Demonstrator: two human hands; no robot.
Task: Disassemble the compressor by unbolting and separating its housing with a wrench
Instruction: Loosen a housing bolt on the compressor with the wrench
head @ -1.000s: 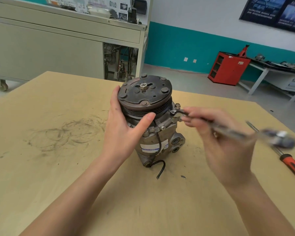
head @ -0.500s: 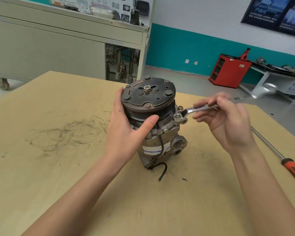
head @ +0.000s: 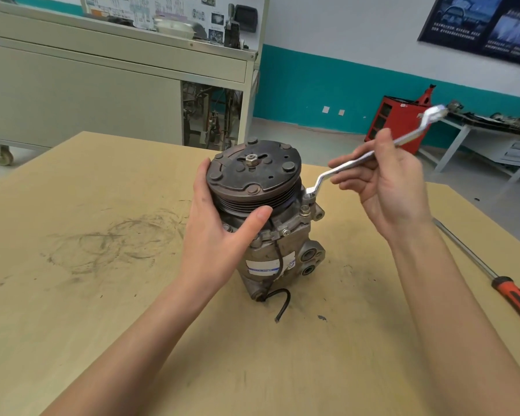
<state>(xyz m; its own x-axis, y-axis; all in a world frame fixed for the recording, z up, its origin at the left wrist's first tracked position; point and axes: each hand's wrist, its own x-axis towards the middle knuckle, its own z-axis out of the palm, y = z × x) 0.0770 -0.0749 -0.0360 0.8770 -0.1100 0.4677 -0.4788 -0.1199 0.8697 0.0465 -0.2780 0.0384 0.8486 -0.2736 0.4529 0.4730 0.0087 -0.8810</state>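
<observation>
both hands are up in the middle of the frame, apart from each other. left hand [head: 222,235] wraps round the dark round top of the compressor [head: 282,247], thumb in front, fingers behind. right hand [head: 388,187] pinches the silver wrench [head: 342,165] near its middle. the wrench's low end sits on a bolt [head: 308,195] on the compressor's right side, and its far end points to the upper right. the compressor stands upright on the tan table [head: 102,325], mid frame. a black wire [head: 282,301] curls out at its foot. a screwdriver [head: 517,298] with a red and black handle lies at the right edge.
</observation>
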